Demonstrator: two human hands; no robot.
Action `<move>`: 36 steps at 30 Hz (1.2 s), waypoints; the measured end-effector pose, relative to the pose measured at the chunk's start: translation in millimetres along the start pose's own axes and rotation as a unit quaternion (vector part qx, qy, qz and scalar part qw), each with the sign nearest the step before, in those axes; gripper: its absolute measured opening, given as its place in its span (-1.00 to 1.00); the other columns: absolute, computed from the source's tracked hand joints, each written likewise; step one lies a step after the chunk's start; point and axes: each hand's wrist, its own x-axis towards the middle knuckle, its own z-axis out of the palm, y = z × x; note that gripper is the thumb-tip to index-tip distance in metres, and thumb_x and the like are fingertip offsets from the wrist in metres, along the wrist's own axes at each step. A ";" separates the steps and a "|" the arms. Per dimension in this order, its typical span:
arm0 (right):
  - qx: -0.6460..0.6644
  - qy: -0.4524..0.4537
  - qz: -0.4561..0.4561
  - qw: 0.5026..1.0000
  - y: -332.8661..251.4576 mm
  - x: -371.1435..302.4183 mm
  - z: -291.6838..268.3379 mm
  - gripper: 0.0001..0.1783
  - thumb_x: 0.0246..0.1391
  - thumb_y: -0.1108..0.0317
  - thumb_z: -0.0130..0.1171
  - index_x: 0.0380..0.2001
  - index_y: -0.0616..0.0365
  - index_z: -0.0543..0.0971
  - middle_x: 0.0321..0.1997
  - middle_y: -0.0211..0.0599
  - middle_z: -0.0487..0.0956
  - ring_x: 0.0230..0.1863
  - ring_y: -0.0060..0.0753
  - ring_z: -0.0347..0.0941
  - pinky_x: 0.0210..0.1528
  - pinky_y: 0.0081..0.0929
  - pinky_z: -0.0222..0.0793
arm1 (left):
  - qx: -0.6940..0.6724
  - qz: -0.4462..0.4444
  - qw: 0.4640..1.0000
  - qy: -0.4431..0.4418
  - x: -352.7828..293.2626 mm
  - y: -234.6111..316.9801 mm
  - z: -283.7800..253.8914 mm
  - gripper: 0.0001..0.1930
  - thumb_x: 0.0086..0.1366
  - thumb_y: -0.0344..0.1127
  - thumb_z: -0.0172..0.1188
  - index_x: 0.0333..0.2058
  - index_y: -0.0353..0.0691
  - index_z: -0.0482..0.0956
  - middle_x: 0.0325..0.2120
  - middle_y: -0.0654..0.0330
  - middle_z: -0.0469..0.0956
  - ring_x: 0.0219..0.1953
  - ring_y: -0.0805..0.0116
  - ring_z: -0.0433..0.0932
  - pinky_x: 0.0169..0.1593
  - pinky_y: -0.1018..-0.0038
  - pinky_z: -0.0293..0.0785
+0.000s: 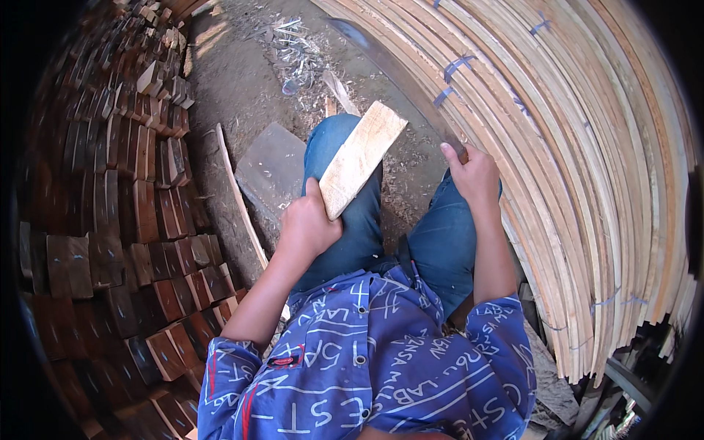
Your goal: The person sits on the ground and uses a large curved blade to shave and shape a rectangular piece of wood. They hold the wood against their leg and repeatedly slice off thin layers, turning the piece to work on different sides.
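Note:
A short, pale wooden board (364, 158) slants up over my left knee. My left hand (311, 224) is closed round its lower end, with the far end tilting away to the right. Over my right knee, my right hand (475, 174) is closed on the handle end of a machete (403, 92). Its long, dark blade reaches forward and to the left, past the board's far end, and widens toward the tip. Board and blade are apart. The handle is mostly hidden in my fist.
Stacked dark wooden blocks (117, 264) rise along the left. Long, pale strips tied in bundles (557, 147) curve along the right. On the dirt floor lie a flat grey slab (273, 165), a thin wooden strip (238, 194) and a heap of shavings (293, 48).

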 end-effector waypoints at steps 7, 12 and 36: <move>0.042 0.004 0.016 0.999 -12.7 -14.1 3.7 -0.30 0.03 -0.28 0.20 -0.66 0.26 0.49 -0.71 -0.05 0.46 -0.59 0.04 0.45 -0.50 -0.15 0.31 | -0.015 0.013 1.000 -0.011 2.0 -2.6 4.0 -0.59 -0.03 -0.37 0.15 -0.22 -0.46 0.28 -0.53 -0.37 0.53 -0.38 -0.37 0.56 -0.18 -0.04 0.52; 0.018 -0.028 0.021 0.999 -20.8 -11.1 11.4 -0.30 -0.02 -0.32 0.21 -0.60 0.24 0.57 -0.65 -0.01 0.54 -0.52 0.07 0.55 -0.45 -0.13 0.42 | -0.072 0.022 0.996 -0.044 1.9 -13.5 -6.1 -0.54 -0.05 -0.39 0.16 -0.15 -0.47 0.31 -0.44 -0.39 0.54 -0.27 -0.41 0.54 -0.12 -0.02 0.49; 0.217 -0.092 -0.071 0.969 -80.8 -36.3 7.8 -0.34 -0.01 -0.24 0.27 -0.61 0.27 0.53 -0.72 -0.06 0.50 -0.61 0.05 0.52 -0.55 -0.14 0.40 | -0.661 -0.133 0.535 -0.510 16.0 -76.2 -12.1 -0.76 0.03 -0.41 0.08 -0.34 -0.19 0.23 -0.73 0.44 0.16 -0.78 0.64 0.16 -0.71 0.64 0.02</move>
